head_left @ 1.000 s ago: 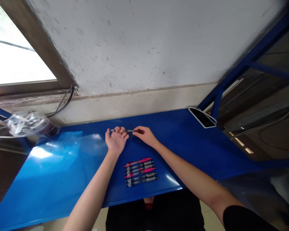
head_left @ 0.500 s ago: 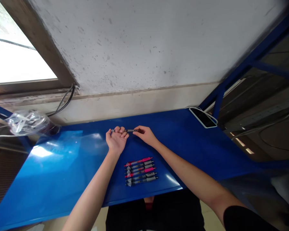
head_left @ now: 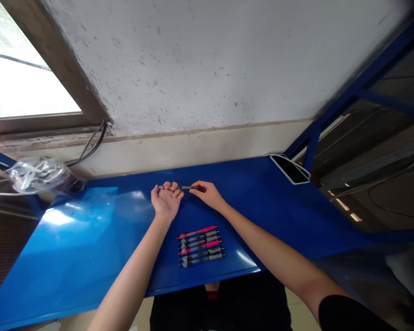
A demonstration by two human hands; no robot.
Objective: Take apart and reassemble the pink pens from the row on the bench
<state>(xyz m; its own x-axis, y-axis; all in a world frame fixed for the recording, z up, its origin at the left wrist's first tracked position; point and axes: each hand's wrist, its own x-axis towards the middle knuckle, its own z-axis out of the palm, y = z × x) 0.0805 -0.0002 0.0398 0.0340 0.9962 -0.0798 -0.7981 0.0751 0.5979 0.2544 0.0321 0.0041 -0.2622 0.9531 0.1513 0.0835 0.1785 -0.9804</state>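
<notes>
A dark pen with a grey grip (head_left: 185, 187) is held level between both hands above the far part of the blue table (head_left: 248, 197). My left hand (head_left: 167, 197) lies palm up, its fingers curled round the pen's left part. The fingertips of my right hand (head_left: 207, 193) pinch the pen's right end, which they partly hide. Nearer to me, several pens lie side by side in a column, some grey and black (head_left: 202, 260), some pink-red (head_left: 200, 247). Clear wrapping shows at their left ends.
On the right, a phone (head_left: 290, 169) with a white edge and a white cable lies by the blue frame (head_left: 312, 147). A clear plastic bag (head_left: 37, 174) sits at the left end, near black cables (head_left: 95, 148). The wall (head_left: 200, 147) bounds the table's back.
Hardly anything differs. Both hands keep the same hold on the pen, and the whole view has shifted very slightly.
</notes>
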